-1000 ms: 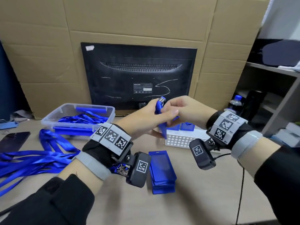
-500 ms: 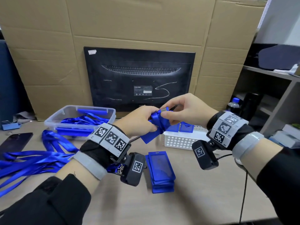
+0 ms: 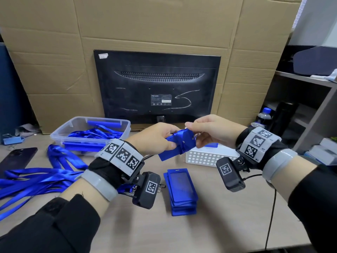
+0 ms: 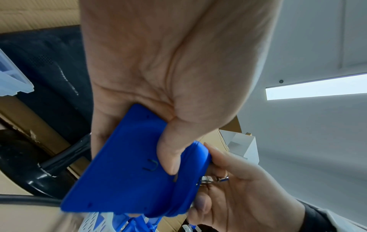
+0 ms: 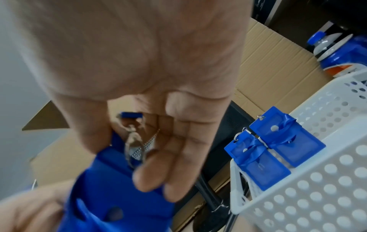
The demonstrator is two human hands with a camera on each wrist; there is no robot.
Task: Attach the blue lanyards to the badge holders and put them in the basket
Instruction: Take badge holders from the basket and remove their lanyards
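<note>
1. Since a second before, the badge holder (image 3: 170, 149) had been tipped from hanging upright to lying slanted between the hands, and the right hand (image 3: 212, 131) had shifted to its top edge.
2. Left hand (image 3: 155, 138) gripped the holder, thumb pressed on its flat face and fingers curled behind it — clenched on the card, not loose.
3. Right hand's fingers (image 5: 158, 172) pinched the metal clasp (image 5: 135, 147) of the blue lanyard (image 3: 184, 143) right at the holder's top edge; whether the clasp was already through the slot could not be told.
4. Done well, I judged, the step needed the left hand to keep the holder steady while the right eased the clasp fully through the slot and let it snap closed before letting go — a half-caught hook would slip off in the basket.
5. Held in the air above the tabletop (image 3: 218, 225), the holder sat at about 9 o'clock of the white perforated basket (image 3: 204, 157).
6. It looked like a rigid blue plastic card with a matte back and rounded corners, the ribbon bunched round its upper part.
7. Two finished holders (image 5: 278, 149), ribbon wrapped round them, stood in the basket; a stack of bare holders (image 3: 182, 190) lay at 6 o'clock of the hands.
</note>
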